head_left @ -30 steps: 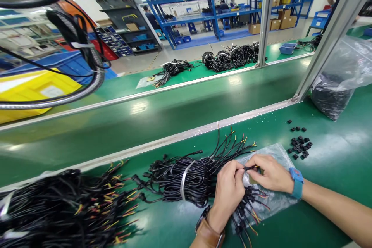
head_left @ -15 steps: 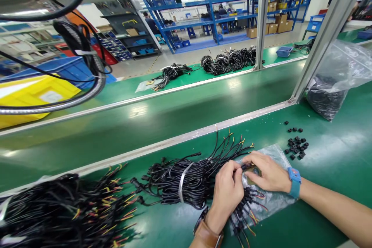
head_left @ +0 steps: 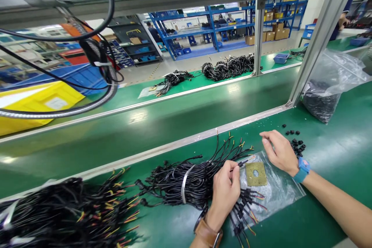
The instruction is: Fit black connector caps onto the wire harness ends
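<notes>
My left hand (head_left: 226, 186) pinches one black cable (head_left: 243, 162) near its end, where thin bare-tipped wires stick out. This cable belongs to a tied bundle of black cables (head_left: 186, 182) lying to the left of the hand, with a white band around it. My right hand (head_left: 279, 151) is raised over the table with its fingers apart and nothing in them. Below it lies a clear plastic bag (head_left: 281, 186) with a yellowish square piece (head_left: 256, 174) that has a hole in its middle. Small black parts (head_left: 298, 147) are scattered just beyond the right hand.
A larger cable pile (head_left: 58, 213) fills the near left. Metal rails (head_left: 162, 149) and an upright post (head_left: 314, 42) frame the bench. A clear bag of black parts (head_left: 321, 100) stands at right. Across the belt lie more cable bundles (head_left: 229, 68); a yellow bin (head_left: 40, 102) is at left.
My right hand has left the cable end and moved right and up, towards the small black parts, uncovering the yellowish square. My left hand keeps its pinch. The view has shifted slightly.
</notes>
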Tool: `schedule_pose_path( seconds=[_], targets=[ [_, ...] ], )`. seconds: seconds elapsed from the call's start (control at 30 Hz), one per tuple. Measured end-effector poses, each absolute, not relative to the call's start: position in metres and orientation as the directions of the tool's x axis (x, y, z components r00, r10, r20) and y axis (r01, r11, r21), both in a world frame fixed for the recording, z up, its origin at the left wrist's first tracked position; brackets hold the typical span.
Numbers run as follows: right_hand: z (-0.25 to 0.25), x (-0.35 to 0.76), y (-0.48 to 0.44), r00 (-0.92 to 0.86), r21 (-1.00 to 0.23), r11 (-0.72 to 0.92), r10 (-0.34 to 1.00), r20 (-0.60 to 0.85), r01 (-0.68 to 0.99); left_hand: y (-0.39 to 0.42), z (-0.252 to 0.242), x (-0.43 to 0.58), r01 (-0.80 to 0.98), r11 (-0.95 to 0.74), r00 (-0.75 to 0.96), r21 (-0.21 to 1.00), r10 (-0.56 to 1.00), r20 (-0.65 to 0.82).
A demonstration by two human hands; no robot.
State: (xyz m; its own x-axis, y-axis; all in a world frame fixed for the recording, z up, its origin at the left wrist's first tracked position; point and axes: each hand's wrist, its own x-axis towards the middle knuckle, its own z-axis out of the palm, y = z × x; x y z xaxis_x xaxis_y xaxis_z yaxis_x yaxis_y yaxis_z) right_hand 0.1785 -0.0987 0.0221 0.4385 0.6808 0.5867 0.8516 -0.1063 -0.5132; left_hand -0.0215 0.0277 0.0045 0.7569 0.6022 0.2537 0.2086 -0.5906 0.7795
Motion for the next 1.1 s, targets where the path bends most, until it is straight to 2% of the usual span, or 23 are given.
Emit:
schedule_pose_path(
  seconds=[0.27,0.53,0.63,0.7,0.77,0.87,0.97,1.1],
  targets=[
    [0.028,0.211,-0.107,0.529,-0.342,-0.405,0.604,0.595,0.848,0.029,0.006,-0.020,0.171,-0.551,0.735,0.817,0.624,0.267],
    [0.024,0.241,-0.119,0.680,-0.199,-0.693,0.538,0.498,0.693,0.028,0.008,-0.023,0.174,-0.602,0.738,0.780,0.604,0.301],
    [0.024,0.250,-0.124,0.732,-0.174,-0.768,0.478,0.486,0.617,0.028,0.012,-0.028,0.074,-0.700,0.775,0.710,0.488,0.400],
    [0.024,0.255,-0.127,0.776,-0.148,-0.816,0.450,0.442,0.558,0.029,0.015,-0.031,-0.002,-0.789,0.804,0.615,0.365,0.470],
    [0.023,0.258,-0.129,0.808,-0.109,-0.846,0.451,0.378,0.523,0.028,0.016,-0.031,-0.004,-0.866,0.814,0.500,0.287,0.505],
    [0.019,0.260,-0.129,0.819,-0.072,-0.847,0.483,0.309,0.526,0.027,0.015,-0.027,0.110,-0.918,0.804,0.381,0.307,0.508],
    [0.012,0.259,-0.127,0.810,-0.057,-0.829,0.526,0.259,0.556,0.027,0.011,-0.022,0.213,-0.919,0.784,0.331,0.363,0.504],
    [0.004,0.259,-0.125,0.793,-0.043,-0.803,0.578,0.193,0.595,0.028,0.004,-0.020,0.261,-0.926,0.789,0.274,0.368,0.492]
  ],
)
